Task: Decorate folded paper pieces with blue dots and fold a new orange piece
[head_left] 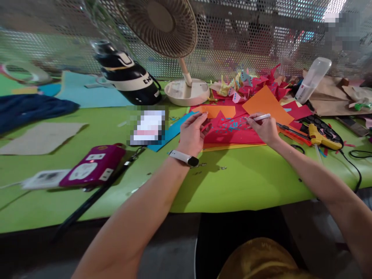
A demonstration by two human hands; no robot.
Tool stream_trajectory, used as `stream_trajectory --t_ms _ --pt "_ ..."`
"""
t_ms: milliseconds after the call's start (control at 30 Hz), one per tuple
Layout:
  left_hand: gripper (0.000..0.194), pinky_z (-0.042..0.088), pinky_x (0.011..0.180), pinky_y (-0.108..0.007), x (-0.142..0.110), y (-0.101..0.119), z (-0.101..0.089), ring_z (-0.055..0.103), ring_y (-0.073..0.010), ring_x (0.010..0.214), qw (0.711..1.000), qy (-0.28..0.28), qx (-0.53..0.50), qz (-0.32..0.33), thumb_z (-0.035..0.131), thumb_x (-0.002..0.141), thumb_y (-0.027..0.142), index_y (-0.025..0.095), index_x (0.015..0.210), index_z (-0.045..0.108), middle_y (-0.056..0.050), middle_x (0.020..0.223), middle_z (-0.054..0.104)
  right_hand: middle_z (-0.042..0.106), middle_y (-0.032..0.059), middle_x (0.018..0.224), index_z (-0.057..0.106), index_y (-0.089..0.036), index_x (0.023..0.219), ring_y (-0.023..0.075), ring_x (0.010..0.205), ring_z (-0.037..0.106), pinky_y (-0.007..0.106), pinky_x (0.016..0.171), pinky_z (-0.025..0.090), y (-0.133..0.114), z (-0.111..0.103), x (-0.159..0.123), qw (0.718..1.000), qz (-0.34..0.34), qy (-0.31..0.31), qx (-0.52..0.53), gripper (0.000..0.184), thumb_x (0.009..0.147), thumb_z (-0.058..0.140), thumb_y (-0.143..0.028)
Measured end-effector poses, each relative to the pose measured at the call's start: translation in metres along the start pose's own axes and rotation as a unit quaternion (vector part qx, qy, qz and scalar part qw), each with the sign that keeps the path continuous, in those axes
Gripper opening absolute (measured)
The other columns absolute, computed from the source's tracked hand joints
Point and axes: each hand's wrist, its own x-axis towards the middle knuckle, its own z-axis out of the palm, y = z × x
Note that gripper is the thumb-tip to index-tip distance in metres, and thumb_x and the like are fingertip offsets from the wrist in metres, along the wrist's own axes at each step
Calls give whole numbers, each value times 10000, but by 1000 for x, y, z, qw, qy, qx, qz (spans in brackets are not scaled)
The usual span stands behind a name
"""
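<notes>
My left hand (192, 132), with a white band at the wrist, has its fingers curled around the edge of a red paper cutout (220, 119) with pointed tips. My right hand (266, 128) is closed on a slim white pen-like tool (264, 117); its exact kind is unclear. Between the hands, small blue paper bits (232, 124) are scattered over red paper (247, 136). Beneath that, a yellow-orange sheet edge shows. An orange strip (228, 111) lies just behind, and a larger orange sheet (266, 104) sits beyond my right hand.
A fan (186, 93) and a black bottle (136, 83) stand at the back. Red paper scraps (261, 85) pile up behind the sheets. A yellow glue gun (324, 138) with a cord lies right. Left are a phone (148, 128), blue strip (174, 130) and purple device (93, 166).
</notes>
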Motion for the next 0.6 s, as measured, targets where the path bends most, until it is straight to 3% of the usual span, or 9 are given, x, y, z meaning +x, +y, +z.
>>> stream_trajectory --t_ms 333,600 --pt "159 534 571 -210 0 2 2 688 -117 636 1000 1 -15 -11 812 677 130 198 736 682 15 709 723 726 27 754 712 -196 835 166 662 721 262 601 570 -1 15 -1 999 -29 -21 37 415 841 642 -605" --pt "135 544 599 -234 1 -1 1 703 -140 671 1000 -7 -6 0 793 696 147 200 729 674 9 717 725 705 16 700 699 -189 805 155 614 708 266 593 572 -2 21 2 995 -30 -36 84 395 814 684 -583"
